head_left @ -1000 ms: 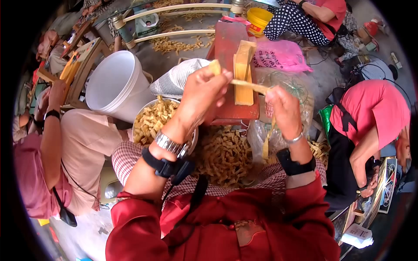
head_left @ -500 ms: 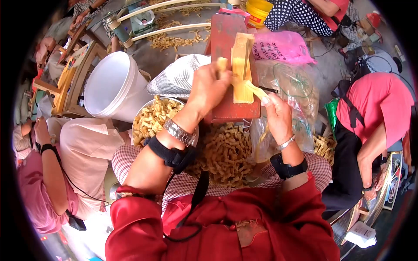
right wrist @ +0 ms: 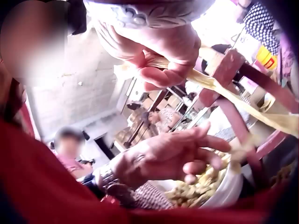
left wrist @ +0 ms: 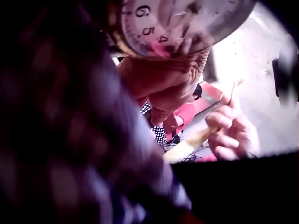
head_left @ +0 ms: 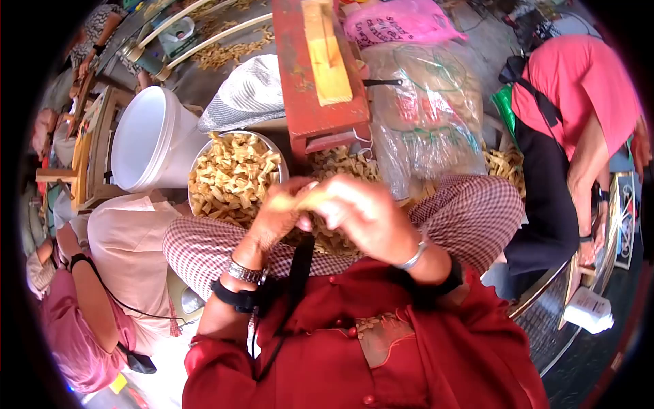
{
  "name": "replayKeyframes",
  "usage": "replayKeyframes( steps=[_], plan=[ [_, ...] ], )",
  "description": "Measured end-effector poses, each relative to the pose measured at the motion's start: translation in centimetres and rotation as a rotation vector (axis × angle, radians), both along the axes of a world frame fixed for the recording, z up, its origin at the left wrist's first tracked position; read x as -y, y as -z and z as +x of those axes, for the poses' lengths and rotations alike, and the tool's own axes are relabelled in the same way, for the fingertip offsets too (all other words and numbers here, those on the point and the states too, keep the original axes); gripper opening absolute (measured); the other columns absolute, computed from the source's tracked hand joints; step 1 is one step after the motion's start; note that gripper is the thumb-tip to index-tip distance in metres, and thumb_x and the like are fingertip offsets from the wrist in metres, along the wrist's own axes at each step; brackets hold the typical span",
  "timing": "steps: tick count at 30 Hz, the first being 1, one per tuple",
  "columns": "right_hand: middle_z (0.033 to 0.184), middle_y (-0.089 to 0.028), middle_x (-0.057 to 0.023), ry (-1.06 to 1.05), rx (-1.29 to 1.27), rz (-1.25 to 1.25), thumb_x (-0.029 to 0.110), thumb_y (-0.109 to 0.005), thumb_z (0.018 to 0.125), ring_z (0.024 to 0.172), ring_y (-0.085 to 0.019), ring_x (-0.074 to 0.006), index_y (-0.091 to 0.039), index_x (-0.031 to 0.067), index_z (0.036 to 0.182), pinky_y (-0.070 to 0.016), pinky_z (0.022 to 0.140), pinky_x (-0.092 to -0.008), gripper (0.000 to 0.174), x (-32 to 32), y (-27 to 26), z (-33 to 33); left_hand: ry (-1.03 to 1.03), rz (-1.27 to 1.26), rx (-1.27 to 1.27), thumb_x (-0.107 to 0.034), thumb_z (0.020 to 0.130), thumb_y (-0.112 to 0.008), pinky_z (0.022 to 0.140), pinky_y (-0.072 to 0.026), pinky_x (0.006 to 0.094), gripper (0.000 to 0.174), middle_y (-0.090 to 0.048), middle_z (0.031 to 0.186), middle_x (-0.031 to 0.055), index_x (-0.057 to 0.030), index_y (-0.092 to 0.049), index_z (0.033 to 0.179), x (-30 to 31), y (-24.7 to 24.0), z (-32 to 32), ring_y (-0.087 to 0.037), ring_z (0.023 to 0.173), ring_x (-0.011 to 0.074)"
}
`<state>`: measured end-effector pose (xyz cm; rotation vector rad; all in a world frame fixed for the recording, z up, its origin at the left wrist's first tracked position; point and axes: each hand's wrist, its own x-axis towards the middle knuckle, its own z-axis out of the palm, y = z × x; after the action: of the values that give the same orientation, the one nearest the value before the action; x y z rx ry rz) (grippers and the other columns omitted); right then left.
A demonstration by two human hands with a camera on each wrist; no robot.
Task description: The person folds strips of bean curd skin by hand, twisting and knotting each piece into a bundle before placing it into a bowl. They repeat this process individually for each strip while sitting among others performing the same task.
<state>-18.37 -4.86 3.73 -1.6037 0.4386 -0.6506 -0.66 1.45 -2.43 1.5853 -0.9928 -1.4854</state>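
Observation:
In the right wrist view my right hand (right wrist: 161,56) pinches a long pale-yellow strip (right wrist: 243,105), which trails off to the right. Below it my left hand (right wrist: 152,156) has its fingers spread and loosely bent, with a blurred pale piece (right wrist: 239,155) just beyond the fingertips, apparently not gripped. Seen from the head, my left hand (head_left: 276,215) and blurred right hand (head_left: 364,213) are close together over my lap. A bowl of knotted yellow pieces (head_left: 235,174) is beside the left hand. The wooden block (head_left: 325,58) lies on a red bench (head_left: 296,88).
More knotted pieces (head_left: 344,163) lie below the bench end. A white bucket (head_left: 143,140) stands at the left, a clear plastic bag (head_left: 429,102) and pink bag (head_left: 402,22) at the right. People sit on both sides; a dark rod (head_left: 383,82) sticks out from the bench.
Both hands have come back from the wooden block toward my lap. My left hand has opened away from the small piece it held. The head view has shifted, placing the bench higher.

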Motion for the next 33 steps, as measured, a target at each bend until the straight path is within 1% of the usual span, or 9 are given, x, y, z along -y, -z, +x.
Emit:
replayKeyframes(
  steps=[2,6,11,15,17,21,24,30,33],
  plan=[
    [0.076,-0.059,-0.0108,-0.067,0.1,-0.259,0.012,-0.054,0.089,0.069,-0.06,-0.0268,-0.058,0.0028,0.09,-0.047,0.062,-0.0347,0.01,-1.9,0.6,0.9,-0.11,-0.006,-0.199,-0.028,0.091,-0.058,0.059,-0.0519,0.0257,0.036,-0.065,0.084,0.0115,0.0038,-0.058,0.108,-2.2,3.2,-1.4,-0.063,0.075,0.0139],
    [0.075,-0.056,-0.0068,-0.148,0.191,-0.264,0.022,-0.063,0.085,0.068,-0.058,-0.0251,-0.057,0.0057,0.086,-0.0433,0.061,-0.0353,0.018,-6.4,2.3,2.2,-0.047,0.396,-1.026,-0.036,0.093,-0.052,0.063,-0.0546,0.0278,0.043,-0.065,0.088,0.0154,0.0031,-0.055,0.11,-1.5,1.3,-3.7,-0.064,0.072,0.0163],
    [0.075,-0.054,-0.0088,-0.294,0.26,-0.057,0.023,-0.061,0.087,0.07,-0.057,-0.0269,-0.054,0.0057,0.087,-0.0417,0.062,-0.0378,0.019,-7.3,0.5,1.4,-0.222,0.266,-1.038,-0.022,0.09,-0.061,0.041,-0.0358,0.0156,0.036,-0.053,0.069,0.0006,0.0039,-0.053,0.113,-0.3,-3.2,-3.2,-0.041,0.048,0.0039],
    [0.077,-0.056,-0.0102,-0.172,0.344,0.038,0.019,-0.055,0.092,0.067,-0.058,-0.0248,-0.055,0.0024,0.09,-0.0443,0.06,-0.0349,0.017,-7.4,0.2,1.0,-0.141,0.106,-0.686,-0.013,0.089,-0.06,0.04,-0.0293,0.0114,0.029,-0.045,0.067,-0.0041,0.0018,-0.054,0.113,-1.7,-4.8,-2.0,-0.037,0.051,0.0007],
    [0.077,-0.056,-0.0131,0.025,0.261,0.036,0.016,-0.051,0.094,0.069,-0.057,-0.029,-0.054,0.0,0.09,-0.044,0.061,-0.0369,0.017,-6.3,-0.9,0.0,-0.239,-0.062,-0.436,-0.006,0.088,-0.056,0.046,-0.0383,0.0173,0.019,-0.05,0.067,-0.0049,0.0014,-0.059,0.106,-2.8,-5.8,-2.0,-0.037,0.052,0.0008],
    [0.075,-0.055,-0.0073,0.436,0.334,0.061,0.014,-0.048,0.095,0.067,-0.055,-0.0156,-0.056,-0.0006,0.096,-0.0443,0.059,-0.0281,0.016,-5.2,0.6,1.7,-0.241,-0.271,-0.192,-0.004,0.088,-0.053,0.049,-0.029,0.0177,0.012,-0.049,0.066,-0.0047,-0.0007,-0.06,0.098,-4.6,-9.0,-2.7,-0.039,0.056,0.0012],
    [0.082,-0.06,-0.0001,0.449,0.338,0.173,0.024,-0.048,0.097,0.069,-0.05,-0.0043,-0.056,0.0011,0.106,-0.043,0.061,-0.0207,0.026,-4.7,0.1,2.2,-0.279,-0.395,0.081,-0.011,0.09,-0.055,0.05,-0.0271,0.017,0.014,-0.047,0.064,-0.0046,0.0002,-0.059,0.099,-5.7,-11.5,-4.5,-0.036,0.054,0.0024],
    [0.066,-0.048,-0.0017,0.052,0.033,0.162,0.018,-0.047,0.091,0.061,-0.044,-0.007,-0.055,-0.0009,0.083,-0.0389,0.053,-0.0265,0.022,-3.0,-1.5,0.6,-0.086,-1.014,1.136,-0.003,0.079,-0.066,0.067,-0.0496,0.0293,0.008,-0.062,0.093,0.0132,0.0003,-0.06,0.083,-5.1,-12.1,-3.8,-0.062,0.073,0.0204],
    [0.063,-0.047,-0.0067,-0.094,-0.022,0.051,0.019,-0.045,0.091,0.058,-0.045,-0.0108,-0.053,-0.0023,0.079,-0.0394,0.053,-0.0282,0.026,-2.6,-0.7,-0.2,-0.055,-0.932,1.06,-0.002,0.076,-0.068,0.07,-0.0512,0.0317,0.012,-0.06,0.106,0.0164,-0.0009,-0.059,0.085,-5.6,-11.7,-4.2,-0.063,0.078,0.0248]
  ],
)
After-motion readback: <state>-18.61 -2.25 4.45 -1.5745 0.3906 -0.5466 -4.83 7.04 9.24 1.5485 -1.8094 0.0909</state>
